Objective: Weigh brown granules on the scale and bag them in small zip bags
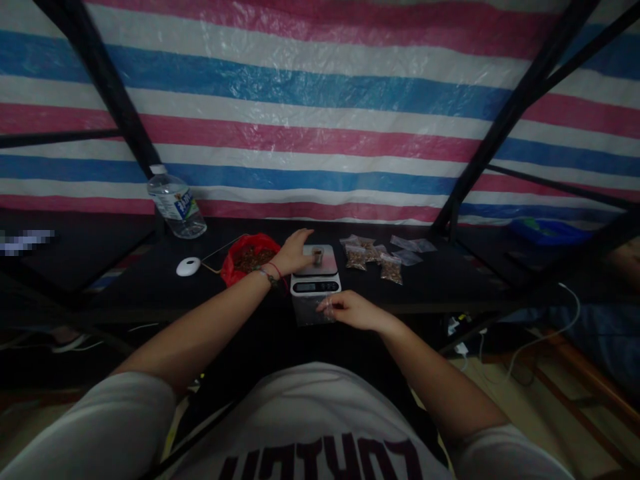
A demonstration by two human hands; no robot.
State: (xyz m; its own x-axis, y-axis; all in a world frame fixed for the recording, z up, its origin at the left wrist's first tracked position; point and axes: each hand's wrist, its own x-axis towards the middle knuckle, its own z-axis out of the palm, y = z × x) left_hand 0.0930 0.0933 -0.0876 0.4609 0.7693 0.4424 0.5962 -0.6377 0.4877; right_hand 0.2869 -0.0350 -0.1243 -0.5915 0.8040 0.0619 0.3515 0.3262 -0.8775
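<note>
A white digital scale (316, 287) stands at the table's front edge. On its metal plate is a small cup (318, 256) with dark contents. My left hand (295, 252) reaches over the plate's left side, fingers stretched apart, the thumb close to the cup; whether it touches is unclear. Just below the scale's display, my right hand (353, 310) pinches a clear plastic bag (309, 311) that hangs over the table edge. Left of the scale lies an open red bag (231, 265) of brown, dried-looking bits, partly behind my left wrist.
Several filled small bags (391, 269) lie right of the scale, with flat clear bags (407, 257) beside them. At the left are a white mouse-shaped object (189, 267) and a large plastic bottle (177, 207). Black metal posts (475, 167) and a striped sheet (310, 120) rise behind.
</note>
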